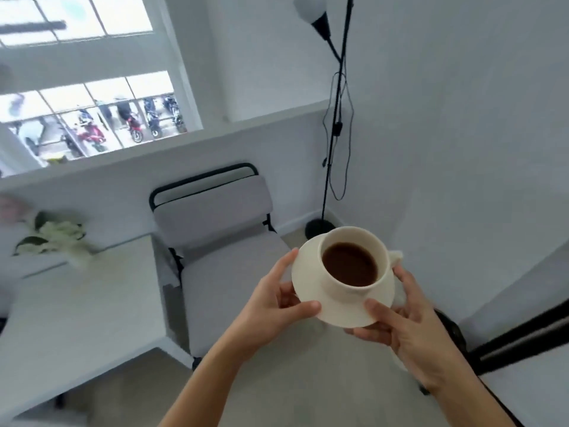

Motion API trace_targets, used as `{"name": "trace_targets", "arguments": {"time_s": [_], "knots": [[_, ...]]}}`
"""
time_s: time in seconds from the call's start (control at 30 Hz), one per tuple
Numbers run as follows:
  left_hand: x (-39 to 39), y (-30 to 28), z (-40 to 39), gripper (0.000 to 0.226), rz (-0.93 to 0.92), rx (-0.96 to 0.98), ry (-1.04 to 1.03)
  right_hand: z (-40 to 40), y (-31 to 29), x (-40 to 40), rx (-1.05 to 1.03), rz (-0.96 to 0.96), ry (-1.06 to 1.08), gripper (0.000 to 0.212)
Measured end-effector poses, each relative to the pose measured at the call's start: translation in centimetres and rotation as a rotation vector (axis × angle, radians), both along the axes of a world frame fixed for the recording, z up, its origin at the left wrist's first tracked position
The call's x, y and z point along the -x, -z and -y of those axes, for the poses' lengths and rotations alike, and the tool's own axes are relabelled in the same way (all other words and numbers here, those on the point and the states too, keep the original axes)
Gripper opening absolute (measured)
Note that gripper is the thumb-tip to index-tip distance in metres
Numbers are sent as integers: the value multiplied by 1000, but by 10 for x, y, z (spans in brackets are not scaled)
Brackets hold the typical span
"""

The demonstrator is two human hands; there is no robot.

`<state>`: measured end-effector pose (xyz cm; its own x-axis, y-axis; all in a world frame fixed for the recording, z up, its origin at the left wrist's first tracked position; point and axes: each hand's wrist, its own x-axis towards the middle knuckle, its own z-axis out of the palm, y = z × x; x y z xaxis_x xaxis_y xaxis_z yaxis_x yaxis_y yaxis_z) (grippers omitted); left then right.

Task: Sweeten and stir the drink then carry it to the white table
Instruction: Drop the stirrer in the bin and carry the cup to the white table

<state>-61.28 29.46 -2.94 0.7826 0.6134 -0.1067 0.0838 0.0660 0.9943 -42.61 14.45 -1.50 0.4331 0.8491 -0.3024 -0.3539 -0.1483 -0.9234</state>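
You are at the carry step: your left hand (278, 298) and right hand (403, 322) pinch the saucer (311, 291) rim, coffee cup (354, 260) seated on it, held over the floor. Next, move left and lower it level onto the white table (77, 309).

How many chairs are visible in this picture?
1. The grey chair stands between the white table on the left and the floor lamp in the corner. Others may be outside the view.
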Motion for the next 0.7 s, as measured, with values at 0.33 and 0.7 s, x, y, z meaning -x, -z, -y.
{"name": "trace_targets", "arguments": {"time_s": [0.33,0.7], "knots": [[217,2,-22,89,5,47,-425,-111,5,176,9,-24,-404,80],[366,21,-51,82,0,107,-843,-230,19,320,84,-22,-788,86]]}}
